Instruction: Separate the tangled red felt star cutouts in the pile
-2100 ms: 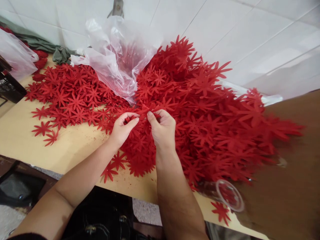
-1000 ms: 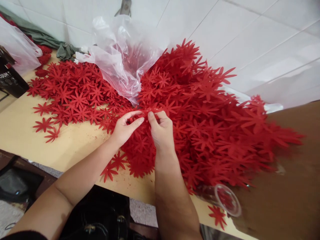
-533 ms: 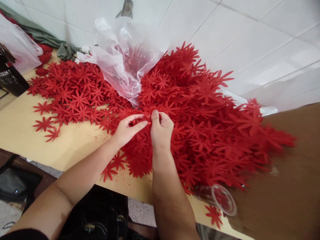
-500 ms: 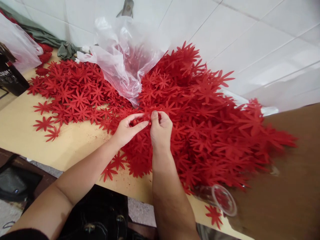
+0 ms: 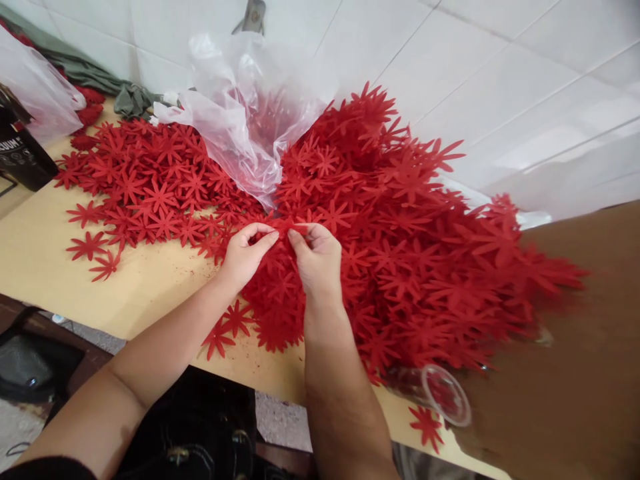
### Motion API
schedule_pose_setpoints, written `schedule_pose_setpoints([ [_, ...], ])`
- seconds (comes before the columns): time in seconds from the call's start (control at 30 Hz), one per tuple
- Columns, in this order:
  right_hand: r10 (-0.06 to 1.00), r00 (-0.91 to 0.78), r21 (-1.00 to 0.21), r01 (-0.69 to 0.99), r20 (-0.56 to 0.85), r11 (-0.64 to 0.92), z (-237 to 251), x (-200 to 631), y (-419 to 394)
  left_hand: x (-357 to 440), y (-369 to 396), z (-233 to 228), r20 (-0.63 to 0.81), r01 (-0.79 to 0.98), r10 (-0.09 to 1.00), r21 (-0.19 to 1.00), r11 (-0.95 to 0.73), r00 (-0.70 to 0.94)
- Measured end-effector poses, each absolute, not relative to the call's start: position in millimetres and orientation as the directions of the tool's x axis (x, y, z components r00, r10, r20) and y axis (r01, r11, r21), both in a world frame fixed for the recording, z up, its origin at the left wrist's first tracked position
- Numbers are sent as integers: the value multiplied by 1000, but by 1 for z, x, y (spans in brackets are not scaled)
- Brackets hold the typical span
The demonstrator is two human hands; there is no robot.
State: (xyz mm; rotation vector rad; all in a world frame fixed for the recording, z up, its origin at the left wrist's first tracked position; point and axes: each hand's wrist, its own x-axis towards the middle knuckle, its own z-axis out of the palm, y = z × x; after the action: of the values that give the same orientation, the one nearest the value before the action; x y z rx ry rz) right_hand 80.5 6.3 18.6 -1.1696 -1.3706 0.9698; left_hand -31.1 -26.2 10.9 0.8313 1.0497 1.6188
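My left hand [image 5: 244, 255] and my right hand [image 5: 319, 259] meet over the front of a large heap of red flower-shaped cutouts [image 5: 395, 233]. Thumb and fingers of each hand are pinched together on a red flower-shaped cutout [image 5: 284, 227] held between them. Its outline blends into the red pile behind, so its exact shape is hard to make out. A lower, flatter pile of the same cutouts [image 5: 155, 180] spreads to the left of my hands. Two loose cutouts [image 5: 220, 333] lie just below my left wrist.
A crumpled clear plastic bag [image 5: 255, 133] stands between the piles. At the front right a clear plastic cup [image 5: 447, 397] lies on its side beside a loose cutout. A black container [image 5: 23, 147] stands far left. White tiles [image 5: 480, 73] rise behind the table [image 5: 130, 287].
Both hands have shifted slightly left, and their thumbs have drawn away from the earlier close contact. The red piece now stretches between the two pinches. The piles look the same.
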Motion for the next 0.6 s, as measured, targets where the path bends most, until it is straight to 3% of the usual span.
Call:
schedule_pose_setpoints([
  [0.2, 956, 38, -898, 354, 292, 261, 20, 77, 7, -29, -25, 8, 10, -396, 955, 909, -132, -295],
  [0.3, 954, -7, -911, 294, 301, 290, 24, 77, 7, -29, -24, 6, 6, -462, 956, 875, -147, -294],
  [0.47, 945, -207, -948, 143, 254, 286, 31, 82, 7, -31, -22, 8, -110, -687, 944, 712, -144, -312],
  [0.6, 969, -121, -966, 121, 214, 229, 28, 82, 10, -31, -22, 10, -125, -705, 950, 699, -122, -288],
])
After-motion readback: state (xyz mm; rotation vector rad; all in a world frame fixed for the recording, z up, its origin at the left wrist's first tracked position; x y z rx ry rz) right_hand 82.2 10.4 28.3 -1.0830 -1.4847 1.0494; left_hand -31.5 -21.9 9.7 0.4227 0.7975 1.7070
